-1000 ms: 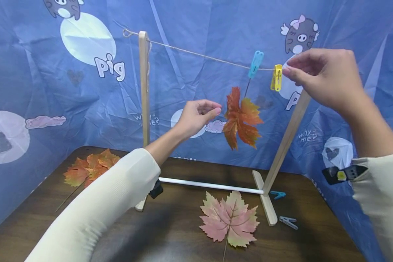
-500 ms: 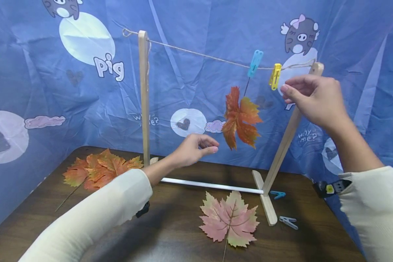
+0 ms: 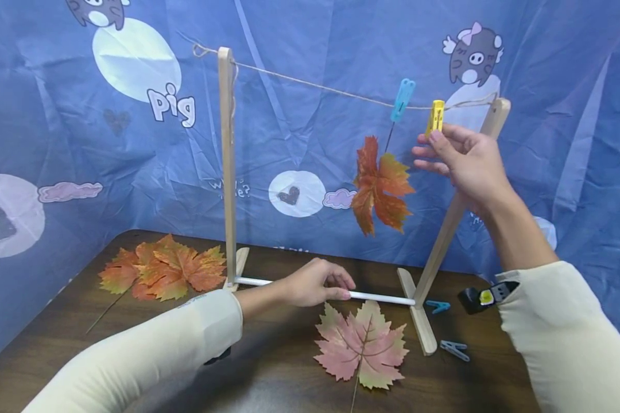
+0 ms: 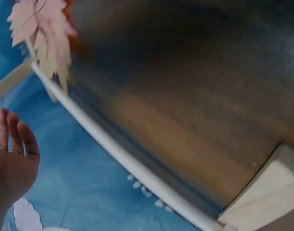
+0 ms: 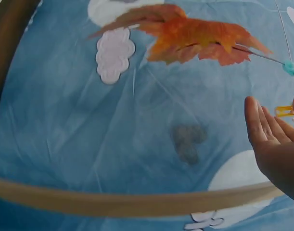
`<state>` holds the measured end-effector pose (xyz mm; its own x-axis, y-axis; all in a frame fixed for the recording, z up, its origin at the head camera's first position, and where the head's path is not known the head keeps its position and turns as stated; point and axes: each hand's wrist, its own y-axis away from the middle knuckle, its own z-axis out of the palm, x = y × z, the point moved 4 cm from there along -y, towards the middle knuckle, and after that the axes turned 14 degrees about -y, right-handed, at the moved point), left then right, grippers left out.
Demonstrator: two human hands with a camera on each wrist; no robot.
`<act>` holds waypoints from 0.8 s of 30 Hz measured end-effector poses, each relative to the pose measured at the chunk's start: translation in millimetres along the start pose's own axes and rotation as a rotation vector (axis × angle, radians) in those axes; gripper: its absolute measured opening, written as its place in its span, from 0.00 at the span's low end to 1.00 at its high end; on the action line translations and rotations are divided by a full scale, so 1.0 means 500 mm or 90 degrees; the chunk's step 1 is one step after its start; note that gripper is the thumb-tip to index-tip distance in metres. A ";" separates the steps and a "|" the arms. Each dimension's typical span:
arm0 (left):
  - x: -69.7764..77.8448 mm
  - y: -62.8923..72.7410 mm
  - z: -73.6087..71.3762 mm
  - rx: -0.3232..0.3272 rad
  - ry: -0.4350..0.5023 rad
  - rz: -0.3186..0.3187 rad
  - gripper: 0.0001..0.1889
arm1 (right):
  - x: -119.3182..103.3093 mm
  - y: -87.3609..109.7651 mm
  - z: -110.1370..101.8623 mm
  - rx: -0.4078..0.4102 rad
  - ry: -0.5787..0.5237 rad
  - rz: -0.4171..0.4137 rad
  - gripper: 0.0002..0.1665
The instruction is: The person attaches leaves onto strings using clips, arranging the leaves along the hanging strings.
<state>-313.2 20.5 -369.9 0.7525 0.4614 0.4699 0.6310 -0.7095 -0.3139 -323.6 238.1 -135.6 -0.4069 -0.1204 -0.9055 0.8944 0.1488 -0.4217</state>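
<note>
My right hand (image 3: pixel 470 163) pinches the lower end of a yellow clothespin (image 3: pixel 437 116) that sits on the string (image 3: pixel 320 87). The thumb lies in front of the clothespin, and the other fingers spread out behind. To its left, a light-blue clothespin (image 3: pixel 403 100) holds an orange-red maple leaf (image 3: pixel 379 189) by its stem. My left hand (image 3: pixel 315 282) is low, in front of the white rod (image 3: pixel 382 297) and just above a pink maple leaf (image 3: pixel 361 344) on the table. Its fingers are loosely curled, with nothing between them in the left wrist view.
Two wooden posts (image 3: pixel 227 160) carry the string, with wooden feet (image 3: pixel 423 330) joined by the rod. A blue clothespin (image 3: pixel 438 307) and a grey clothespin (image 3: pixel 455 350) lie by the right foot. Orange leaves (image 3: pixel 170 267) lie at the table's left. A blue printed cloth (image 3: pixel 310 34) hangs behind.
My left hand has dropped from beside the hanging leaf to near the rod. My right hand dipped, then moved left and took hold of the yellow clothespin's lower end.
</note>
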 end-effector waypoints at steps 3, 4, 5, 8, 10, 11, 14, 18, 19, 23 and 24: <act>0.009 0.014 0.027 -0.024 0.018 0.021 0.07 | 0.012 -0.004 0.005 -0.016 -0.090 0.025 0.39; 0.014 0.019 0.035 -0.036 0.019 0.031 0.08 | 0.016 -0.005 0.005 -0.013 -0.118 0.032 0.39; 0.018 0.024 0.044 -0.049 0.017 0.045 0.08 | 0.018 -0.006 0.005 -0.009 -0.145 0.037 0.39; 0.031 0.040 0.063 -0.096 -0.010 0.103 0.09 | 0.023 -0.009 0.005 0.010 -0.201 0.030 0.38; 0.037 0.050 0.073 -0.128 -0.038 0.138 0.10 | 0.025 -0.012 0.007 0.025 -0.233 0.012 0.33; 0.039 0.055 0.076 -0.142 -0.054 0.153 0.11 | 0.026 -0.013 0.008 0.030 -0.241 -0.002 0.31; 0.040 0.068 0.080 -0.175 -0.093 0.175 0.12 | 0.025 -0.017 0.017 0.044 -0.245 -0.044 0.21; 0.042 0.078 0.083 -0.193 -0.122 0.199 0.15 | 0.023 -0.015 0.027 0.072 -0.222 -0.084 0.13; 0.045 0.079 0.085 -0.197 -0.119 0.209 0.15 | 0.022 -0.013 0.028 0.080 -0.214 -0.091 0.11; 0.065 0.080 0.098 -0.199 -0.120 0.259 0.15 | 0.021 -0.002 0.030 0.103 -0.164 -0.122 0.11; 0.072 0.080 0.103 -0.202 -0.126 0.270 0.15 | 0.022 0.002 0.031 0.105 -0.145 -0.129 0.11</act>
<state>-251.0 36.0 -408.0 0.9681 0.1705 0.1838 0.2012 -0.9657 -0.1640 -324.3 221.9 -145.2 -0.5444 -0.3501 -0.7623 0.8251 -0.0597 -0.5618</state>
